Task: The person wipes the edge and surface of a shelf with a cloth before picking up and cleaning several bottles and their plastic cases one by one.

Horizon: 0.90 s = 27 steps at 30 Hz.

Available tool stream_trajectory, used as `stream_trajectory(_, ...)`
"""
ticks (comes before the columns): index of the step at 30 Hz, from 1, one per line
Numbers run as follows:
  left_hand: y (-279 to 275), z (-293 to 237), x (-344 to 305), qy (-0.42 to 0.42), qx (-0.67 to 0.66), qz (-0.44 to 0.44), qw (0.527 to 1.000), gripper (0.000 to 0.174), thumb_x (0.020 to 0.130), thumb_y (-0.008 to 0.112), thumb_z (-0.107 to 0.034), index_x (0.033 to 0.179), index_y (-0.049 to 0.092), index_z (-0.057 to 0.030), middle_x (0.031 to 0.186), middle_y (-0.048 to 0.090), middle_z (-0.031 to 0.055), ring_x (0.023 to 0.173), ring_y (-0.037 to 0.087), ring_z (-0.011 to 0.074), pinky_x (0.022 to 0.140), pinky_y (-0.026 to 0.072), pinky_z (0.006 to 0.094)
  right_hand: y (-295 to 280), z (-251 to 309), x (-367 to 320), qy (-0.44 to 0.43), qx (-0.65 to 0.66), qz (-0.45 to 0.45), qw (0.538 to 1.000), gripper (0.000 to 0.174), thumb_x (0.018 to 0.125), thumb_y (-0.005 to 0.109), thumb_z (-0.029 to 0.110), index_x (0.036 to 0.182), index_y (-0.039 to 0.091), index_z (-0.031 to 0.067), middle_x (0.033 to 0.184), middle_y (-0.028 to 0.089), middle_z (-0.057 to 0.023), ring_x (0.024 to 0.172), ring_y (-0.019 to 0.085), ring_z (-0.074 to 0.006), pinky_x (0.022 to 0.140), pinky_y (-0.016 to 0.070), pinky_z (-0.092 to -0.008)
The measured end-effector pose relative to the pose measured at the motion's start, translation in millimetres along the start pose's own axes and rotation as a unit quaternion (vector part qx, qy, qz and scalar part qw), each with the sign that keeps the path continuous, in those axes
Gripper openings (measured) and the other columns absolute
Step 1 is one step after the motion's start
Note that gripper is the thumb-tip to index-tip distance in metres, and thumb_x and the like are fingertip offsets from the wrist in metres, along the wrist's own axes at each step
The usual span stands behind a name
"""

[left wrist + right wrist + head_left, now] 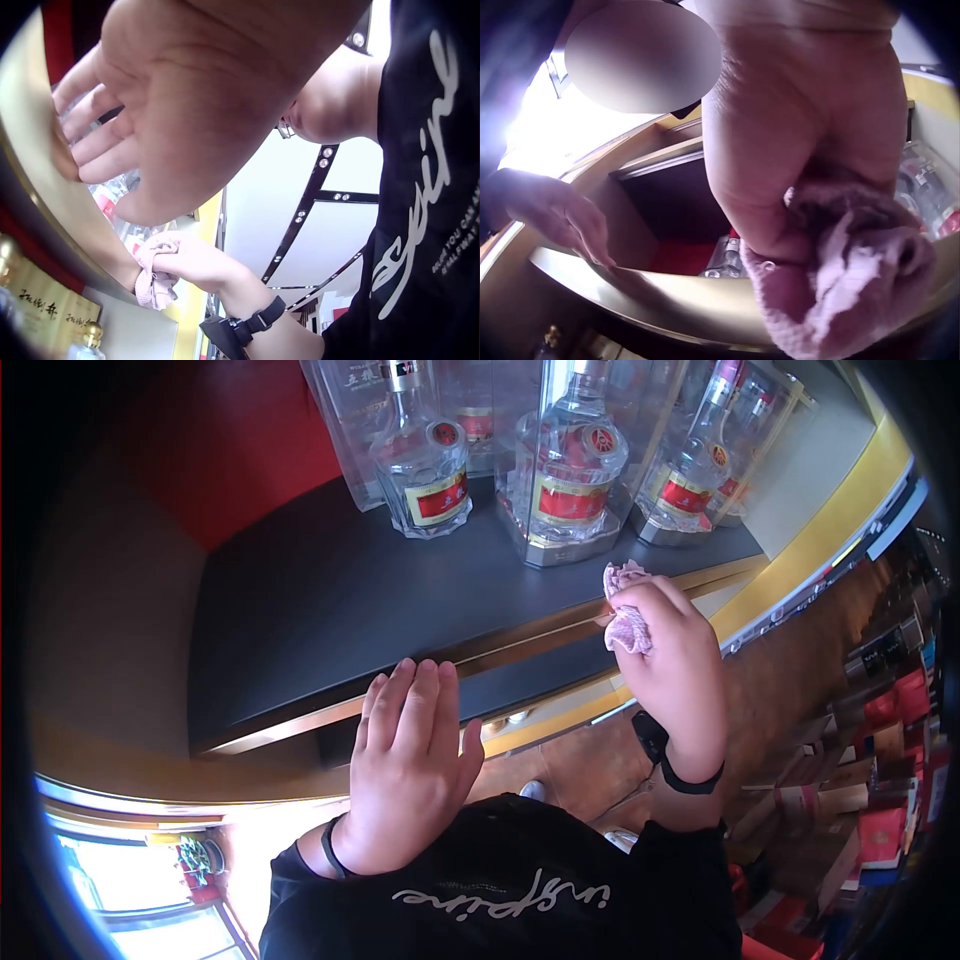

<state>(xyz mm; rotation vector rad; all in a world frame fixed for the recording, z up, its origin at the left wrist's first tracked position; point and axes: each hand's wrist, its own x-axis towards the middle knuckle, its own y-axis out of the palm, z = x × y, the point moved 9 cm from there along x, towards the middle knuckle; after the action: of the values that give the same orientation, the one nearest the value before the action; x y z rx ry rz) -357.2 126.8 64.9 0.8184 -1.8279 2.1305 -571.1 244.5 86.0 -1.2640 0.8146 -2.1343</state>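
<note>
My right hand [672,660] grips a crumpled pink cloth [629,630] at the shelf's front edge, on the right; the right wrist view shows the cloth [855,277] bunched under the fingers. Further left, my left hand [408,760] lies with straight fingers, their tips touching the metal-trimmed front edge of the dark shelf [320,610]. In the left wrist view the left hand [180,112] shows its palm, fingertips against the edge band [37,112].
On the shelf stand a glass bottle [425,470] and boxed bottles [572,490] with red labels. Below is a lower shelf [530,685]. Boxes [880,830] are stacked on the floor at right; a plant [195,860] is at lower left.
</note>
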Motion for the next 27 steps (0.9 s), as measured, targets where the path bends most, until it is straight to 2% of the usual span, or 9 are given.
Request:
stream_trajectory(4, 1.7, -4.4, 0.3, -0.006, 0.018, 0.000, 1.000, 0.056, 0.095, 0.079, -0.025, 0.139, 0.070, 0.0077, 0.139, 0.062, 0.0225, 0.133, 0.062, 0.0407, 0.114, 0.0562, 0.0558, 9.6, 25.9, 5.9, -0.020, 0.001, 0.023, 1.000, 0.032, 0.083, 0.077, -0.004, 0.113, 0.068, 0.0030, 0.115, 0.073, -0.0191, 0.111, 0.074, -0.0436, 0.095, 0.0594, -0.0483)
stream_trajectory(5, 3.0, -5.3, 1.1, -0.011, 0.019, -0.002, 1.000, 0.056, 0.095, 0.080, -0.025, 0.140, 0.070, 0.0078, 0.139, 0.062, 0.0226, 0.133, 0.062, 0.0411, 0.114, 0.0562, 0.0561, 10.4, 36.2, 6.0, -0.065, 0.004, -0.005, 0.998, 0.033, 0.082, 0.078, -0.002, 0.114, 0.069, 0.0030, 0.117, 0.073, -0.0192, 0.117, 0.072, -0.0443, 0.100, 0.0592, -0.0498)
stream_trajectory(8, 4.7, -6.3, 0.3, -0.021, 0.024, -0.004, 0.999, 0.057, 0.095, 0.080, -0.025, 0.140, 0.069, 0.0083, 0.138, 0.061, 0.0229, 0.132, 0.062, 0.0422, 0.113, 0.0563, 0.0567, 14.2, 43.4, 4.0, -0.066, 0.002, -0.020, 0.998, 0.036, 0.081, 0.080, -0.002, 0.116, 0.069, 0.0033, 0.119, 0.073, -0.0196, 0.118, 0.072, -0.0445, 0.100, 0.0592, -0.0492)
stream_trajectory(11, 2.4, -8.0, 2.2, -0.025, 0.020, -0.005, 0.999, 0.055, 0.094, 0.080, -0.022, 0.139, 0.069, 0.0084, 0.137, 0.061, 0.0229, 0.132, 0.062, 0.0432, 0.114, 0.0558, 0.0558, 12.9, 26.1, 2.3, -0.015, 0.052, 0.022, 0.998, 0.037, 0.081, 0.081, -0.003, 0.115, 0.069, 0.0039, 0.119, 0.074, -0.0202, 0.115, 0.073, -0.0445, 0.097, 0.0593, -0.0480)
stream_trajectory(15, 1.0, -5.4, 1.0, -0.023, 0.000, -0.009, 1.000, 0.053, 0.093, 0.081, -0.015, 0.139, 0.070, 0.0081, 0.135, 0.062, 0.0227, 0.132, 0.063, 0.0441, 0.116, 0.0552, 0.0539, -5.8, 3.6, 0.2, -0.012, 0.047, -0.035, 0.998, 0.036, 0.080, 0.078, -0.009, 0.113, 0.069, 0.0021, 0.112, 0.073, -0.0187, 0.104, 0.075, -0.0422, 0.091, 0.0597, -0.0451)
stream_trajectory(16, 0.8, -4.3, 0.2, -0.022, -0.005, -0.011, 1.000, 0.053, 0.092, 0.081, -0.015, 0.139, 0.070, 0.0082, 0.135, 0.062, 0.0228, 0.132, 0.063, 0.0440, 0.116, 0.0551, 0.0539, -5.7, -9.8, -0.3, 0.018, 0.067, -0.006, 0.998, 0.035, 0.083, 0.082, 0.001, 0.115, 0.069, 0.0038, 0.121, 0.074, -0.0195, 0.109, 0.072, -0.0450, 0.093, 0.0594, -0.0493)
stream_trajectory(21, -0.8, -6.5, 0.6, -0.023, 0.001, -0.016, 1.000, 0.053, 0.092, 0.081, -0.014, 0.138, 0.069, 0.0088, 0.135, 0.061, 0.0225, 0.130, 0.063, 0.0433, 0.115, 0.0554, 0.0544, -0.8, 1.0, 1.7, 0.013, -0.002, 0.015, 1.000, 0.034, 0.084, 0.080, 0.000, 0.115, 0.067, 0.0018, 0.119, 0.072, -0.0218, 0.115, 0.071, -0.0459, 0.097, 0.0597, -0.0497)
stream_trajectory(24, -0.6, -8.9, 2.6, -0.029, 0.007, -0.017, 0.999, 0.053, 0.092, 0.081, -0.014, 0.138, 0.069, 0.0089, 0.135, 0.061, 0.0222, 0.129, 0.063, 0.0432, 0.115, 0.0556, 0.0542, 6.2, 23.2, 4.5, -0.055, 0.025, 0.005, 0.998, 0.032, 0.085, 0.079, -0.001, 0.114, 0.066, 0.0008, 0.118, 0.071, -0.0227, 0.119, 0.071, -0.0462, 0.098, 0.0599, -0.0500)
stream_trajectory(27, -0.4, -10.4, 3.5, -0.029, 0.009, -0.014, 0.999, 0.053, 0.091, 0.082, -0.014, 0.138, 0.069, 0.0088, 0.134, 0.061, 0.0221, 0.129, 0.063, 0.0432, 0.114, 0.0559, 0.0538, 7.0, 19.4, 2.3, -0.014, 0.048, 0.017, 0.999, 0.031, 0.085, 0.080, 0.000, 0.113, 0.066, 0.0028, 0.117, 0.072, -0.0202, 0.113, 0.072, -0.0463, 0.096, 0.0598, -0.0508)
